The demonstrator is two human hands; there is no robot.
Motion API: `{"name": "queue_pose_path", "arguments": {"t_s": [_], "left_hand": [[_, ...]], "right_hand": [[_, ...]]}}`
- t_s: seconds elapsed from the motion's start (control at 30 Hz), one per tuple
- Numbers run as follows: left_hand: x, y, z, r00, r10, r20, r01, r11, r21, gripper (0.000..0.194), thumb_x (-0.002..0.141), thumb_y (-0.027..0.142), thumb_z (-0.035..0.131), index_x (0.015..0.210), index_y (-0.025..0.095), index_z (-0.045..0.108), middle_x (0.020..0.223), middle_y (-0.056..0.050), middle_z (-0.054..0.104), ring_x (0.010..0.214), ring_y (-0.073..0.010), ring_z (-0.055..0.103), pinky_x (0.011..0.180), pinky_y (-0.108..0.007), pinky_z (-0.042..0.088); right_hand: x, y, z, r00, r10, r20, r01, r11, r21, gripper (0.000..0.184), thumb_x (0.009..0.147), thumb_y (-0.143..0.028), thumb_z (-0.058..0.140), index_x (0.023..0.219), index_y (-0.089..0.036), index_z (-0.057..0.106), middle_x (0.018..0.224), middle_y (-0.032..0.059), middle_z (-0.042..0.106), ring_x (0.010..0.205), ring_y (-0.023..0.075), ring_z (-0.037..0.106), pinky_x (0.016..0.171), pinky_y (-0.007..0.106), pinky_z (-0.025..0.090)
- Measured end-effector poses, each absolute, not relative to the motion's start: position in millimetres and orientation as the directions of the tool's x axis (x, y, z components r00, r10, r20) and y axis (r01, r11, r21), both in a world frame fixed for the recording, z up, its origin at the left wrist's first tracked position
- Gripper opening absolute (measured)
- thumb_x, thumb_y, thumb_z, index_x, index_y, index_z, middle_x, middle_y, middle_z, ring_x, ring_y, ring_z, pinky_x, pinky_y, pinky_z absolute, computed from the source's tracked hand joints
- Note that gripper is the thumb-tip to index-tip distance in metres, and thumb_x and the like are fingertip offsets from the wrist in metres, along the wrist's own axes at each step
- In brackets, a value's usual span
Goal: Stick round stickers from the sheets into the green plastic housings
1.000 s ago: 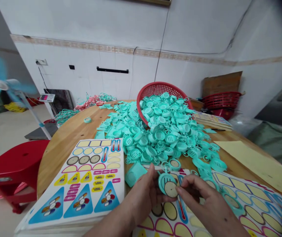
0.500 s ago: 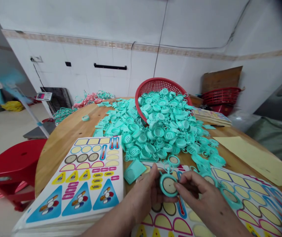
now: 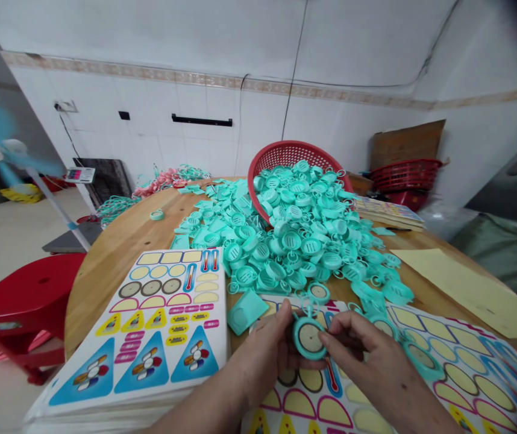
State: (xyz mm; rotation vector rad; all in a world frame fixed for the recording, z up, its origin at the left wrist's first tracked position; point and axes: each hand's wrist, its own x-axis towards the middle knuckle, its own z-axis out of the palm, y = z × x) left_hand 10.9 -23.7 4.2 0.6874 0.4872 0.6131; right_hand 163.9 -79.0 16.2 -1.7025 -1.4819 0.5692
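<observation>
Teal plastic disc (image 3: 309,339) held up between left hand (image 3: 263,355) and right hand (image 3: 353,355), both closed on it, right fingertips (image 3: 326,336) at its rim. Directly below, lower sticker sheet (image 3: 308,401) runs off the frame's bottom edge. Left sticker sheet (image 3: 150,337) and right sticker sheet (image 3: 470,367) crowd both sides, leaving little open room on the counter (image 3: 118,241). Teal square piece (image 3: 248,311) just beside left hand. Teal pile (image 3: 294,241) spills ahead from tipped red basket (image 3: 285,154). Bare wood remains at left.
</observation>
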Motion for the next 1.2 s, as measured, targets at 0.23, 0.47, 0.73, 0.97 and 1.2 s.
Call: {"name": "queue_pose_path", "arguments": {"t_s": [0.23, 0.47, 0.73, 0.97, 1.2], "left_hand": [[10, -25, 5, 0.701, 0.685, -0.196, -0.384, 0.595, 0.706, 0.034, 0.074, 0.043, 0.068, 0.090, 0.014, 0.065, 0.082, -0.007, 0.064, 0.076, -0.0176, 0.063, 0.067, -0.029, 0.053], [13, -25, 8, 0.645, 0.753, -0.133, -0.239, 0.363, 0.901, 0.030, 0.070, 0.042, 0.070, 0.086, 0.018, 0.066, 0.080, -0.003, 0.062, 0.082, -0.0188, 0.058, 0.076, -0.029, 0.049], [7, -20, 1, 0.619, 0.780, 0.093, -0.109, -0.032, 0.994, 0.030, 0.082, 0.035, 0.058, 0.107, 0.019, 0.064, 0.097, -0.005, 0.067, 0.097, -0.0223, 0.057, 0.088, -0.030, 0.043], [4, -17, 3, 0.660, 0.746, 0.089, -0.104, -0.027, 0.994, 0.043, 0.084, 0.034, 0.058, 0.125, 0.021, 0.056, 0.124, -0.007, 0.061, 0.111, -0.0242, 0.054, 0.095, -0.033, 0.041], [2, -25, -2, 0.752, 0.658, 0.045, -0.116, 0.065, 0.991, 0.085, 0.078, 0.046, 0.063, 0.146, 0.020, 0.019, 0.095, -0.007, 0.069, 0.086, -0.0207, 0.062, 0.079, -0.034, 0.046]], "right_hand": [[165, -80, 13, 0.207, 0.966, 0.154, 0.625, -0.009, -0.780, 0.016, 0.080, -0.038, 0.053, 0.072, -0.025, 0.050, 0.065, -0.0020, 0.059, 0.060, 0.0148, 0.059, 0.053, 0.023, 0.048], [170, -81, 8, 0.216, 0.951, 0.222, 0.857, -0.075, -0.510, 0.020, 0.081, -0.046, 0.054, 0.076, -0.026, 0.053, 0.072, -0.0002, 0.067, 0.070, 0.0218, 0.066, 0.055, 0.029, 0.045], [164, -76, 8, 0.154, 0.935, 0.321, 0.949, -0.049, -0.311, 0.017, 0.078, -0.038, 0.059, 0.080, -0.022, 0.053, 0.083, 0.0049, 0.060, 0.080, 0.0252, 0.062, 0.066, 0.035, 0.046], [160, -75, 9, 0.230, 0.939, 0.255, 0.742, 0.000, -0.670, 0.020, 0.077, -0.034, 0.057, 0.093, -0.021, 0.059, 0.098, 0.0058, 0.058, 0.088, 0.0226, 0.060, 0.069, 0.032, 0.047], [163, -89, 10, 0.210, 0.945, 0.252, 0.586, 0.085, -0.806, 0.017, 0.082, -0.035, 0.053, 0.074, -0.021, 0.059, 0.073, -0.0014, 0.048, 0.067, 0.0157, 0.050, 0.061, 0.025, 0.041]]}}
